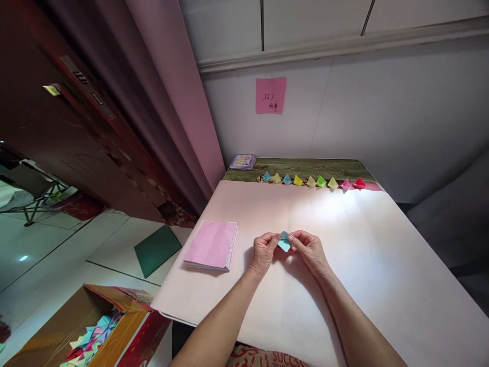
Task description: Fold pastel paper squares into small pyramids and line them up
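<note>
Between my two hands, just above the table, is a small folded piece of light-blue paper (284,241). My left hand (264,251) pinches its left edge between thumb and fingers. On the opposite side, my right hand (310,248) grips it with the thumb lying over its upper right part. The fingers behind the paper are partly hidden. To the left of my hands lies a stack of square paper (211,243) with a pink sheet on top. Several small folded paper boats (311,181) in blue, yellow, green, pink and red stand in a row along the far side.
A pale sheet covers most of the table (244,204). A small printed pad (243,162) lies at the far left corner. Below left, a cardboard box (132,326) on the floor holds many coloured folded papers. A pink note (271,96) hangs on the wall.
</note>
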Motion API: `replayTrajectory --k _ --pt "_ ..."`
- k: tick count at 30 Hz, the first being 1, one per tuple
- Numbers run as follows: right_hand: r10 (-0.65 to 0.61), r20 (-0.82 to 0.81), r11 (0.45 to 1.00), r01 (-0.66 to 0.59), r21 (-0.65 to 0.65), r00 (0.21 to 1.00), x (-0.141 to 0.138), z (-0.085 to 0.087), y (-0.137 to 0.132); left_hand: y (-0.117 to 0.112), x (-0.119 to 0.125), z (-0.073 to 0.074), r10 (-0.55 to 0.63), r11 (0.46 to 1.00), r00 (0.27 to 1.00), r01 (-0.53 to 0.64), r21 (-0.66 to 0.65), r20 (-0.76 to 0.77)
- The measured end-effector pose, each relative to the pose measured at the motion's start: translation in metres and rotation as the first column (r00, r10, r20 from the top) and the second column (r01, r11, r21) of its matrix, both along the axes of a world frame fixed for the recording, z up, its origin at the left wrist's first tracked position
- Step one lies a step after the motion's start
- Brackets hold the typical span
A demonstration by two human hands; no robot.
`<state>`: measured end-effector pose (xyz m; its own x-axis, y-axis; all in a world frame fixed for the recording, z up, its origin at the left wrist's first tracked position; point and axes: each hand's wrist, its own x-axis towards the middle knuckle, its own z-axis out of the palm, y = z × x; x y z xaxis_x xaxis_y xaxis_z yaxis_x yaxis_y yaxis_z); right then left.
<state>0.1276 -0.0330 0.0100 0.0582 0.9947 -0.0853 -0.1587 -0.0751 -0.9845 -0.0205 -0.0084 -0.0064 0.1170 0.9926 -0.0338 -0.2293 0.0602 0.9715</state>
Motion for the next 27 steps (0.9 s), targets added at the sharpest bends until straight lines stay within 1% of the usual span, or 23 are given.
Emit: replayTrajectory --k 5,9,11,15,17,21,27 --pt "-0.057 0.053 0.998 0.056 0.017 0.997 -0.0018 -0.0045 0.0008 0.0008 0.0017 -0.0011 0.033 0.999 0.999 -0.033 0.016 -0.021" --pt "-0.116 0.103 0.991 0.108 0.078 0.988 -0.0022 -0.0065 0.0018 0.0008 0.0012 0.0008 0.005 1.000 0.995 -0.004 -0.010 0.102" --pt "-0.152 0.095 0.984 0.142 0.103 0.984 -0.0023 -0.0069 0.0022 0.0009 0.0008 0.0006 -0.006 1.000 0.990 0.008 -0.014 0.138" --pt "-0.190 0.024 0.975 0.186 0.122 0.981 -0.0023 -0.0076 0.0026 0.0017 0.0012 -0.0015 0.003 1.000 0.992 0.000 -0.019 0.123" --pt "-0.166 0.024 0.979 0.162 0.122 0.986 -0.0018 -0.0077 0.0023 0.0021 0.0016 -0.0021 0.024 0.999 0.993 -0.021 -0.025 0.113" --pt "-0.086 0.113 0.988 0.070 0.138 0.990 0.0008 -0.0078 0.0015 0.0025 0.0015 -0.0015 0.056 0.998 0.992 -0.052 -0.044 0.113" --pt "-0.020 0.205 0.985 -0.015 0.171 0.979 0.0058 -0.0078 0.0022 0.0007 0.0015 -0.0010 0.025 1.000 0.994 -0.024 -0.008 0.104"
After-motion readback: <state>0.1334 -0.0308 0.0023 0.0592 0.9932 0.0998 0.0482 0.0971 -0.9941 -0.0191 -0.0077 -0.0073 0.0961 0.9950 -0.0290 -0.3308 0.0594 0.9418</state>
